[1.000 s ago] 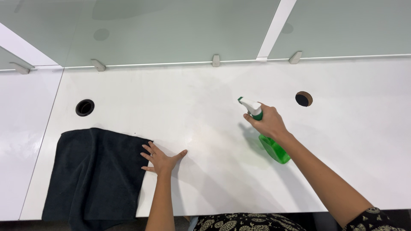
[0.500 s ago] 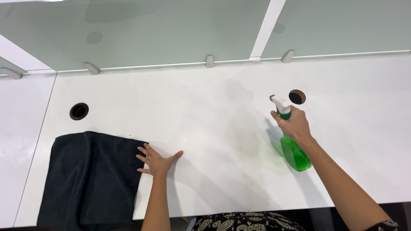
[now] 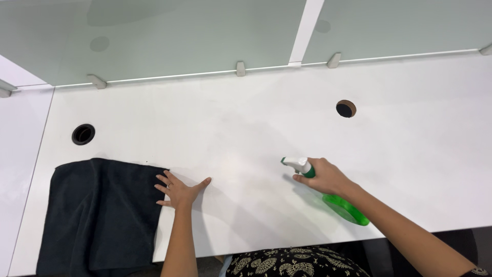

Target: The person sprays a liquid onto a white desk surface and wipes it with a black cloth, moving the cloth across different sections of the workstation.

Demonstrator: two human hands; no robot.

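My right hand (image 3: 325, 178) grips a green spray bottle (image 3: 344, 208) with a white trigger head, nozzle aimed left over the white desk (image 3: 246, 133). The bottle hangs tilted above the desk near its front edge. My left hand (image 3: 179, 190) lies flat on the desk, fingers spread, its fingertips touching the right edge of a black cloth (image 3: 100, 215). The cloth lies spread out at the front left of the desk.
Two round cable holes sit in the desk, one at the left (image 3: 83, 134) and one at the right (image 3: 346, 108). A frosted glass partition (image 3: 205, 36) on small brackets runs along the back edge. A second desk (image 3: 18, 154) adjoins on the left.
My right hand has brought the spray bottle leftward and nearer the front edge, closer to the left hand. The left hand stays flat at the cloth's edge.
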